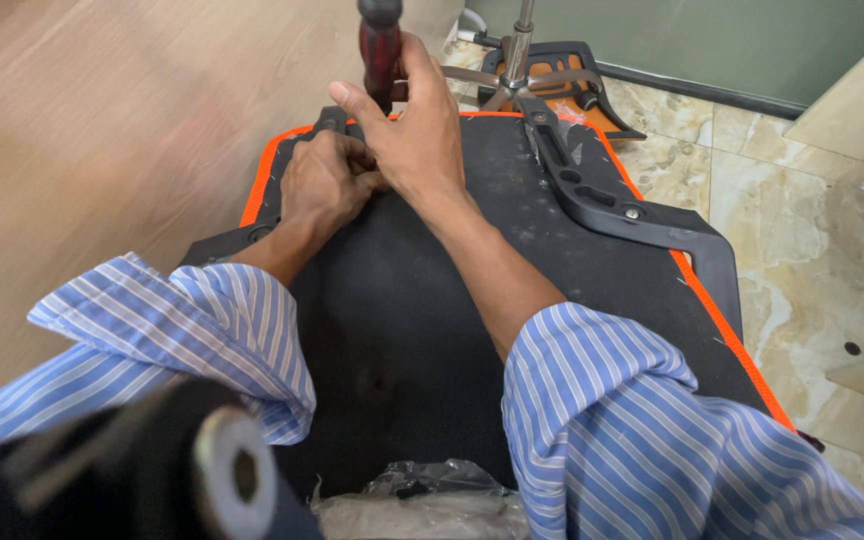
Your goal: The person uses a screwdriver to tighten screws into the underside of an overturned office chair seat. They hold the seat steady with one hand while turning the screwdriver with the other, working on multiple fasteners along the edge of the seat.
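Head view, right hand wrapped around red-black tool handle, left hand fingers curled on seat underside

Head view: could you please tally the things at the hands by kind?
Hands: 2, left and right
Red-handled tool: 1, in the right hand
Black seat base: 1, under both hands
Black armrest bracket: 1
Total: 5

Red-and-black tool handle standing upright over far edge of black, orange-trimmed seat panel, panel lying flat, underside up.
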